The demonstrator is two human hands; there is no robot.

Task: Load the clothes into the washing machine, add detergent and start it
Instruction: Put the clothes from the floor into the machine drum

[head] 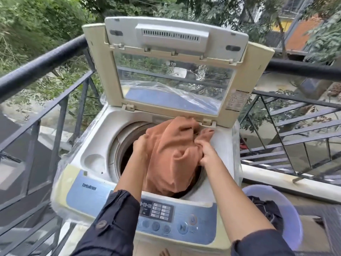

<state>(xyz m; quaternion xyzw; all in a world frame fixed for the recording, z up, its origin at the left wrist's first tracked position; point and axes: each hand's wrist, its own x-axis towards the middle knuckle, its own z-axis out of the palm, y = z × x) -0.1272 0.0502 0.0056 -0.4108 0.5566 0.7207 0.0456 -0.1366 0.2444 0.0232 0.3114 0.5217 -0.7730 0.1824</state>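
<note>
Outdoors, a black metal railing [42, 65] ran round the balcony, with green foliage behind it and a dark staircase off to the right. Against that railing stood the top-loading washing machine [88, 183], cream and white with a blue control panel [177, 217] across its near edge. Its lid [171, 63] was folded up and back, the clear window in it reflecting light, so the round drum opening [123, 145] lay exposed.

Over that opening hung an orange-brown garment [171, 154] — bunched and creased, its lower part drooping into the drum while its upper folds reached the back rim near the lid hinge. The left hand [141, 145] gripped the garment's left edge, fingers closed around the cloth. The right hand [206, 152] pinched a fold on the garment's right side, fingers likewise closed on the fabric. Both forearms stretched out over the control panel, with dark sleeves [114, 226] pushed up near the elbows.

Beside the machine, low on the right, sat a pale purple plastic tub [293, 213] holding dark clothes [267, 209] — just apart from the machine's side. A shallow round recess [94, 161] sat in the machine's top to the left of the drum. On the panel, the round play-pause button [182, 228] showed near the orange-ringed power button [192, 218].
</note>
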